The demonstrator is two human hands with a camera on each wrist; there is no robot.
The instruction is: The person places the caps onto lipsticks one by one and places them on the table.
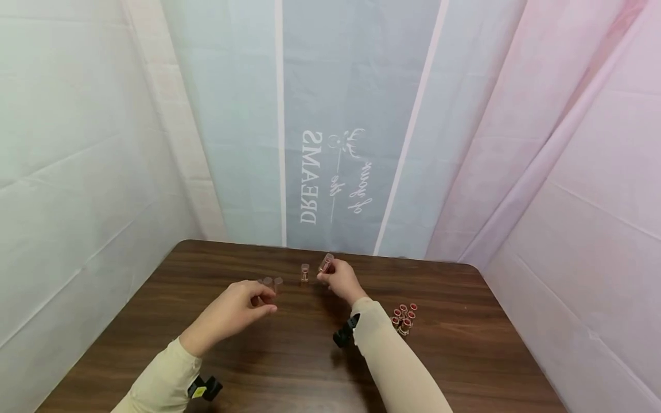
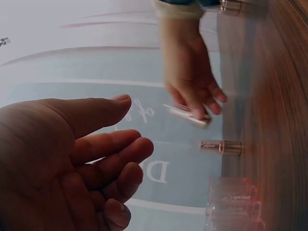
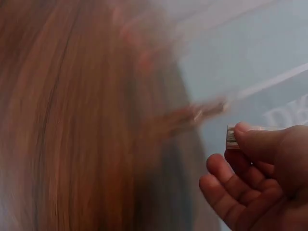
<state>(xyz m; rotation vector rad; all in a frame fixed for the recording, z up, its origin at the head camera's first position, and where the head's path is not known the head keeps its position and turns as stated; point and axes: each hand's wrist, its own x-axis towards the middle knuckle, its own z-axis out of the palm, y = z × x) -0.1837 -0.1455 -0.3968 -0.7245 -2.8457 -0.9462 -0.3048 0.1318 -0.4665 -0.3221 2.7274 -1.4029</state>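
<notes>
My right hand point(image 1: 345, 282) pinches a lipstick tube point(image 1: 326, 263) with a clear top and gold base, tilted above the far part of the table. Just left of it, another lipstick tube point(image 1: 304, 273) stands upright, gold below and clear above. My left hand point(image 1: 238, 307) is held over the table, thumb apart from loosely bent fingers, with nothing in it. Beyond its fingertips stand several clear pinkish tubes point(image 1: 279, 284) in a row, partly hidden by that hand. In the left wrist view they appear as pink, lettered tubes point(image 2: 233, 197).
Several gold tubes with red round tops point(image 1: 404, 318) stand clustered on the wooden table point(image 1: 289, 367), right of my right forearm. A printed cloth point(image 1: 356, 115) hangs behind the far table edge, with pale cloth walls point(image 1: 77, 143) at both sides.
</notes>
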